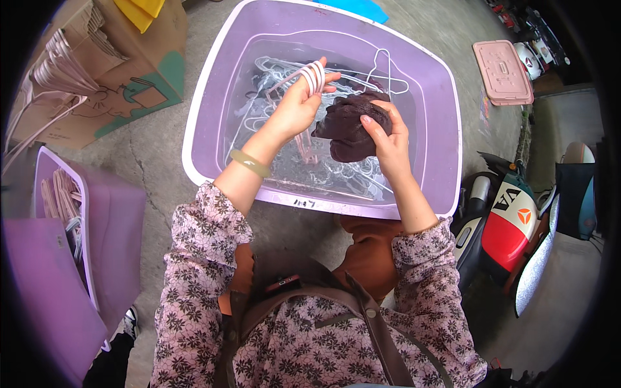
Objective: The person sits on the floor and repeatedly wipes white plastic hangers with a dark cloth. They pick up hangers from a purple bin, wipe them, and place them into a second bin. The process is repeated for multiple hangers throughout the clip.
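Over a purple tub (213, 123), my left hand (294, 111) has the white hooks of several clothes hangers (313, 79) looped over its fingers. Their lower parts seem to hang below the hand, partly hidden by it. A bunched dark brown cloth (349, 126) is gripped in my right hand (391, 139), thumb on top. Inside the tub lies a tangle of white and clear hangers (349, 174) in what looks like water. One white hanger (388, 72) leans up against the far right inner wall, close to the cloth.
At left, a cardboard box (123, 90) has a bundle of white hangers (65, 68) at its side. Below it stands a purple bin (116, 220) with pinkish hangers. A scooter (511, 220) is parked at right; a pink lid (503, 74) lies farther back.
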Action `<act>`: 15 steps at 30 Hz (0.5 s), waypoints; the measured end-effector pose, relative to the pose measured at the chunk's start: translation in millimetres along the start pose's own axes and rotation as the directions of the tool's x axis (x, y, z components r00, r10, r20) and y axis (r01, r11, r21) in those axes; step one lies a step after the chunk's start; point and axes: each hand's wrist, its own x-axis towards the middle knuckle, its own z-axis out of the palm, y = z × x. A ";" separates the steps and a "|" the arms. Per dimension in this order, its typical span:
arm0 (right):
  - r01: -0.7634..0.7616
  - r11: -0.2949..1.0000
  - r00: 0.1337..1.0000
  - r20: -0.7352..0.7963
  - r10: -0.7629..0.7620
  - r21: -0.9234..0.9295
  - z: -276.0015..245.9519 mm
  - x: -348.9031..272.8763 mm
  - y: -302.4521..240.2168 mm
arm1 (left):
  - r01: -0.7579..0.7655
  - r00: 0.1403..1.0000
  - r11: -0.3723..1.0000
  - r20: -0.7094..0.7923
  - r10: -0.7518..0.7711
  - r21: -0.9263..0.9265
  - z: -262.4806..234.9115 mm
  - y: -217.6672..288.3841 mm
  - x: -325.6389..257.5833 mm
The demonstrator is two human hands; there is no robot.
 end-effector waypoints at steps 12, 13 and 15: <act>0.377 0.708 0.864 -0.049 -0.502 -0.596 52.1 35.3 -17.7 | 0.204 0.975 0.971 -0.062 -0.213 -0.126 23.7 13.9 -13.6; 0.390 0.674 0.863 -0.006 -0.505 -0.628 49.4 29.2 -13.6 | 0.224 0.968 0.962 -0.077 -0.238 -0.153 23.7 18.3 -15.1; 0.364 0.663 0.888 0.029 -0.459 -0.654 44.2 17.9 -11.7 | 0.118 0.989 0.967 -0.059 -0.135 -0.228 28.3 28.6 -16.8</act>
